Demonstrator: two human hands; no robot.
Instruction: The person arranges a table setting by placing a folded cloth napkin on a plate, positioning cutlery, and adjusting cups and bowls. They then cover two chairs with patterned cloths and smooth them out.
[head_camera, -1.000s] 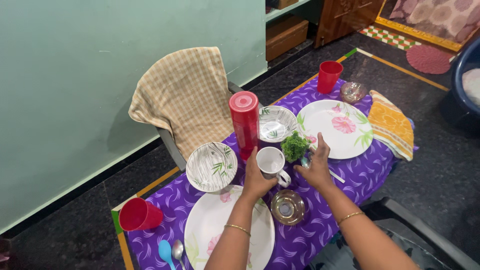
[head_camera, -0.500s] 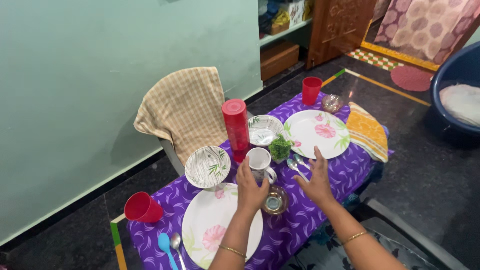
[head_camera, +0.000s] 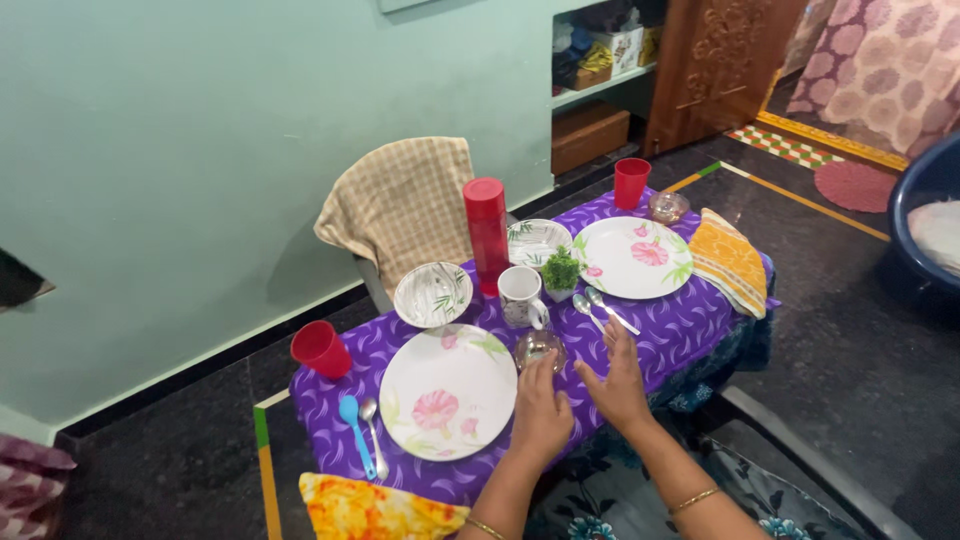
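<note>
Purple patterned cloth (head_camera: 690, 325) covers a low table set against a pale green wall (head_camera: 200, 130), on a dark stone floor. Left hand (head_camera: 541, 410) lies flat near the table's near edge, fingers loosely spread and gripping nothing, fingertips just short of a small clear glass bowl (head_camera: 539, 347). Right hand (head_camera: 618, 378) rests palm down beside it on the cloth, fingers apart and empty, pointing toward two steel spoons (head_camera: 600, 308) that lie between the hands and the far plate. Glass bowl stands between the near floral plate (head_camera: 448, 390) and the right hand, just in front of a white mug (head_camera: 520, 296). Behind the mug stands a tall red bottle (head_camera: 486, 234), flanked by two leaf-patterned bowls (head_camera: 433, 294) and a small green potted plant (head_camera: 560, 271). A second floral plate (head_camera: 630, 257) sits toward the far right corner, with a red cup (head_camera: 630, 182), another small glass bowl (head_camera: 668, 206) and a folded orange cloth (head_camera: 733, 262) at the right edge. Another red cup (head_camera: 320, 349) marks the left corner; a blue spoon (head_camera: 355, 432) and a steel spoon (head_camera: 372, 430) lie left of the near plate. A checked towel (head_camera: 400, 205) drapes a chair behind the table.
</note>
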